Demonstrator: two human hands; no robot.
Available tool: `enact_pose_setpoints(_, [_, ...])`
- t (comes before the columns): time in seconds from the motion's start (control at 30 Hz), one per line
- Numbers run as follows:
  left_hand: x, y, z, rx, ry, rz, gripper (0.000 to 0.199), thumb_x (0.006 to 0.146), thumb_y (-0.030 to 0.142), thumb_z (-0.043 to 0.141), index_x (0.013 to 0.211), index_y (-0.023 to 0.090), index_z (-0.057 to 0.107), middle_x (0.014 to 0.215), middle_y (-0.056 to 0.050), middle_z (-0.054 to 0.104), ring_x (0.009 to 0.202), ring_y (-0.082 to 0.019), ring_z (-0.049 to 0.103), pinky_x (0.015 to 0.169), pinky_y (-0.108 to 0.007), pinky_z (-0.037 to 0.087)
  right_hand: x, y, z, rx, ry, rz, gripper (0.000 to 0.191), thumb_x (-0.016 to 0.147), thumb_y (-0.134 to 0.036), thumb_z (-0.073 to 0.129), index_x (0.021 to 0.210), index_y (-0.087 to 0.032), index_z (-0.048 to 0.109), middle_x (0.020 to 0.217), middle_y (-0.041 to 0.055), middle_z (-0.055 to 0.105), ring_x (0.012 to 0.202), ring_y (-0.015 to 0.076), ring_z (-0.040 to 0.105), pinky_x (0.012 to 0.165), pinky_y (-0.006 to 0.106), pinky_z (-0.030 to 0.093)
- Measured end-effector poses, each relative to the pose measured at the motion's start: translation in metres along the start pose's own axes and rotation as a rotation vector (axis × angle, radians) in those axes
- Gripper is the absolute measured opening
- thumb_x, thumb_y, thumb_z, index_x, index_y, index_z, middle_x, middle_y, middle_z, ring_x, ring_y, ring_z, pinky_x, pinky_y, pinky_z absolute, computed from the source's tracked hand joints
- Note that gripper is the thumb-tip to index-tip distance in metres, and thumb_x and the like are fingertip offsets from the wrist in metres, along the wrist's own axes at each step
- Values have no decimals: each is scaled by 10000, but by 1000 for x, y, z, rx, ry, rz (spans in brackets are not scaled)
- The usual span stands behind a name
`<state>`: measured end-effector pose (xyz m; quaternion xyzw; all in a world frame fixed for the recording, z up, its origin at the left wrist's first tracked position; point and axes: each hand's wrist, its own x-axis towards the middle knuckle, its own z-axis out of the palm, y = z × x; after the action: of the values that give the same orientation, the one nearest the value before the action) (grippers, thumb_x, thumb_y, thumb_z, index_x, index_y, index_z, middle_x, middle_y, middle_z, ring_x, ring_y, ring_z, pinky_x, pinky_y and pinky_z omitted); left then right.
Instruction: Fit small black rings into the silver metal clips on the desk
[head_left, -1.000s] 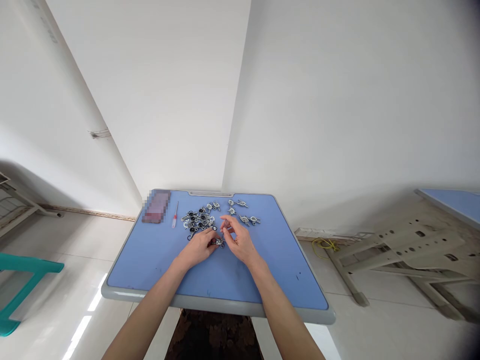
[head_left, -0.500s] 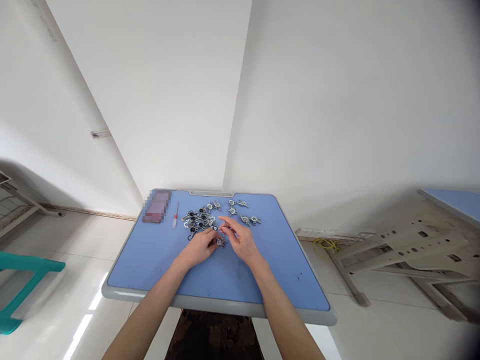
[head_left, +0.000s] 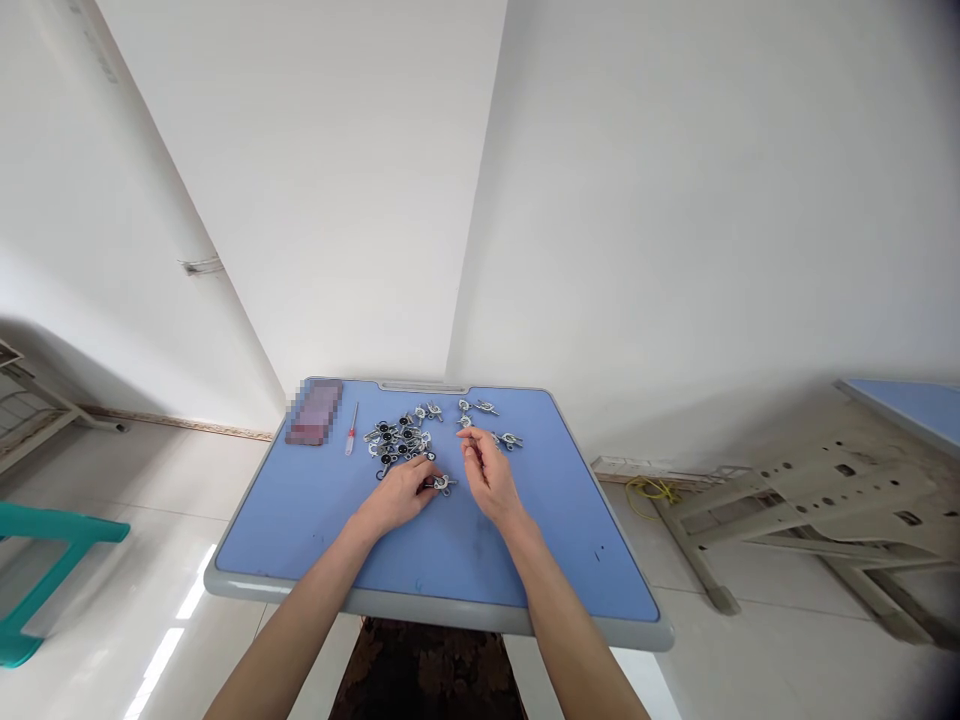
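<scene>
My left hand (head_left: 396,497) rests on the blue tabletop (head_left: 315,530), its fingertips shut on a small metal clip (head_left: 442,484). A heap of similar clips (head_left: 397,442) with round black parts lies just beyond that hand. My right hand (head_left: 487,475) hovers apart from the left, its fingertips close to a loose clip (head_left: 465,422) and holding nothing visible. Several more clips (head_left: 487,408) are scattered at the far right of the heap. A red-handled screwdriver (head_left: 350,430) and a blurred-out phone (head_left: 315,411) lie at the far left.
The tabletop has a grey rim (head_left: 435,605). A teal chair frame (head_left: 52,528) stands at the left. To the right are a beige table frame (head_left: 795,500), a power strip (head_left: 652,468) and a yellow cable (head_left: 651,490) on the tiled floor.
My right hand has moved away from the left, towards the far clips. My left hand stays on the clip.
</scene>
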<state>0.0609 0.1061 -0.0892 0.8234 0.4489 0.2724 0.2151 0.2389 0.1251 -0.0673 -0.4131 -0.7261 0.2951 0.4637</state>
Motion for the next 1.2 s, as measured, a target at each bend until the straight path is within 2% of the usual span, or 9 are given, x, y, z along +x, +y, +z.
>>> enact_pose_setpoints(0.2, [-1,0,0,-10,-4,9,179,821,99,516,958,195,579,856,-14,550,730,-141,539,656,-238,414,2,-2,-12,-290,-369,70,123,801,-175,499,823,-209,615,799,9,601,679,134,525,605,247,390])
enact_pose_setpoints(0.33, [-1,0,0,-10,4,6,170,817,95,507,937,192,579,828,-12,544,719,-143,529,643,-237,407,3,-1,-11,-319,-437,108,133,796,-144,486,798,-203,607,801,8,628,704,139,538,621,248,372])
enact_pose_setpoints(0.47, [-1,0,0,-11,8,1,168,820,98,504,939,191,578,829,-11,546,718,-140,529,643,-236,408,3,-3,-9,-334,-425,154,111,816,-179,484,795,-197,592,785,13,635,668,140,527,587,246,351])
enact_pose_setpoints(0.7, [0,1,1,1,13,-24,143,820,117,510,931,186,569,849,-18,560,711,-143,539,638,-241,414,3,-4,-4,-319,-359,135,79,825,-205,495,802,-194,570,793,17,615,661,142,511,602,261,356])
enact_pose_setpoints(0.83, [0,2,0,12,14,-41,208,825,136,514,1017,200,565,861,-17,574,707,-145,550,649,-246,426,4,-4,-9,-55,-213,191,180,877,-299,430,948,-204,566,863,19,582,634,130,472,596,265,383])
enact_pose_setpoints(0.97, [0,0,1,14,17,-33,233,820,129,517,1034,196,579,855,-21,579,701,-140,554,648,-242,431,6,-5,-8,264,-234,228,313,916,-388,373,1026,-204,601,737,1,535,625,133,476,622,274,418])
enact_pose_setpoints(1.07, [1,-2,2,6,27,-34,219,814,131,528,1015,190,590,844,-22,586,698,-139,554,644,-241,431,6,-5,-3,329,-213,167,283,867,-399,498,978,-209,677,771,18,543,731,151,513,687,286,436])
enact_pose_setpoints(1.13, [1,-2,2,-2,26,-38,223,807,127,532,1013,192,591,839,-19,586,699,-139,555,642,-239,429,6,-5,0,328,-138,150,237,817,-372,581,944,-224,715,830,27,553,741,147,508,671,281,435])
enact_pose_setpoints(1.2, [0,-2,2,-11,23,-43,224,805,126,534,1010,195,589,839,-16,584,697,-137,555,638,-237,428,6,-5,1,339,-58,162,207,770,-336,641,925,-233,732,790,17,558,697,136,498,647,276,434])
